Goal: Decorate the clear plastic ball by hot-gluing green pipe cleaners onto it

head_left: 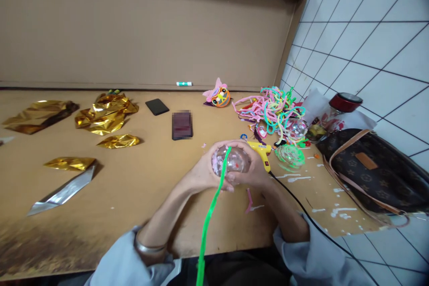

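A clear ball [239, 157] is grasped between both hands, above the front half of the worktop [134, 201]; its one side is cupped by the left hand [203, 169], its other side by the right hand [258, 169], and the fingers of both are curled around it; small pink and red bits are seen in or on its wall. The ball's face is crossed by a fuzzy green strip [211, 210], which is extended from near the ball's top down between the forearms; whether the strip is fixed to the ball or pinched by a thumb cannot be told.

Just beyond and right of the right hand, a yellow glue gun [264, 155] is placed, its black cord [301, 208] being led past the right forearm; a green coil [290, 157] is set farther right; a tangle of coloured strips [264, 107] is heaped behind these; a brown handbag [378, 170] is positioned well to the right. A short pink strip [248, 201] is located nearer the body than the right hand; crumpled gold foil [107, 114] is spread well left of the left hand, beyond it.
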`<state>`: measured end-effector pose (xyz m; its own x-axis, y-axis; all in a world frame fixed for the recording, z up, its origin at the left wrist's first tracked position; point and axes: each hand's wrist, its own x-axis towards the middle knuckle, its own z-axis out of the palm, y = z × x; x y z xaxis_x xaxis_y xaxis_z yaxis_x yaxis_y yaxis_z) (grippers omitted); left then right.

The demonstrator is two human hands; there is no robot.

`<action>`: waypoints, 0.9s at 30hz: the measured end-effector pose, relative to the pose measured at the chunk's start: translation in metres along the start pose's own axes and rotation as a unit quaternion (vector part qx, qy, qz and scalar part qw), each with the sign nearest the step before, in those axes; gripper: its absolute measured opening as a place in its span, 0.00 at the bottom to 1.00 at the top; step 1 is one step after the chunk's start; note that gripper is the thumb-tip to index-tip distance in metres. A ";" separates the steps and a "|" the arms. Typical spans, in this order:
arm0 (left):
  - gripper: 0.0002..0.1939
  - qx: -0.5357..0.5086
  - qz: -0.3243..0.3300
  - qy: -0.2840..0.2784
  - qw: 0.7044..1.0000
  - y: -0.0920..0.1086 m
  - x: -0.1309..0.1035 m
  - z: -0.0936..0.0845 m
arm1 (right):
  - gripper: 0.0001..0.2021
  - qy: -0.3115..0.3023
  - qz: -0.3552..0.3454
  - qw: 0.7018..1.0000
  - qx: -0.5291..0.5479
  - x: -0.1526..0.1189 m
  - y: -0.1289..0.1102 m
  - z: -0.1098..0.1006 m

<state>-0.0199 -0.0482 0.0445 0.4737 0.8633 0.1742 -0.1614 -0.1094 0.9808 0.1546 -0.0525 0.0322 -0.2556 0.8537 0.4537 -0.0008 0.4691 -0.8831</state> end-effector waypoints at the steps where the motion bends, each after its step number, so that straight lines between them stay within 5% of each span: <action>1: 0.52 0.001 0.000 -0.002 1.000 0.001 0.000 0.000 | 0.31 0.000 0.000 1.000 0.001 0.000 0.000 0.000; 16: 0.46 0.048 0.020 0.023 0.998 0.001 0.000 0.006 | 0.29 0.000 0.013 1.000 -0.009 0.001 0.001 0.001; 27: 0.40 0.084 0.070 0.028 0.994 -0.006 0.003 0.004 | 0.38 -0.023 0.013 1.000 -0.011 0.003 0.006 -0.005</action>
<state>-0.0141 -0.0473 0.0394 0.4063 0.8600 0.3088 -0.0734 -0.3062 0.9492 0.1590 -0.0459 0.0294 -0.2985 0.8552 0.4236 0.0270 0.4513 -0.8920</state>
